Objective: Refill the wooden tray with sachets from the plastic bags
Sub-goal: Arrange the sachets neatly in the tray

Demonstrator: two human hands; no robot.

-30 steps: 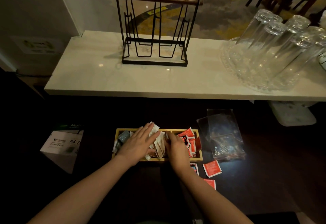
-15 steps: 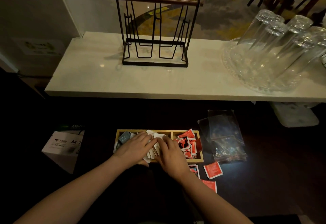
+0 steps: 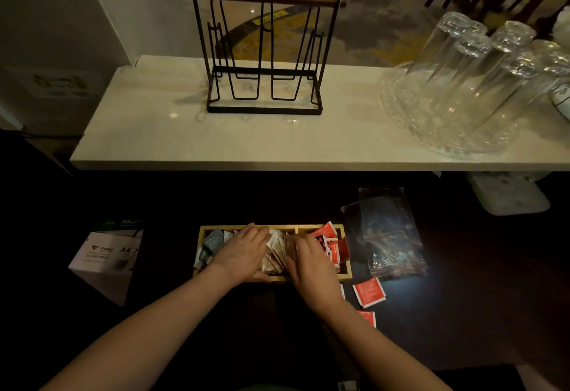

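Both hands lie palm down in the wooden tray [image 3: 346, 276] on the dark worktop [image 3: 462, 313]. The left hand [image 3: 243, 252] has its fingers straight and together, pressing the pale sachets [image 3: 276, 255] in the middle compartment; the right hand [image 3: 311, 262] presses them from the other side, fingers relaxed. Red sachets [image 3: 331, 242] fill the compartment just right of the right hand, and grey ones [image 3: 212, 239] sit left of the left hand. Clear plastic bags [image 3: 388, 236] lie further right, and a loose red sachet [image 3: 368, 292] lies near the right wrist.
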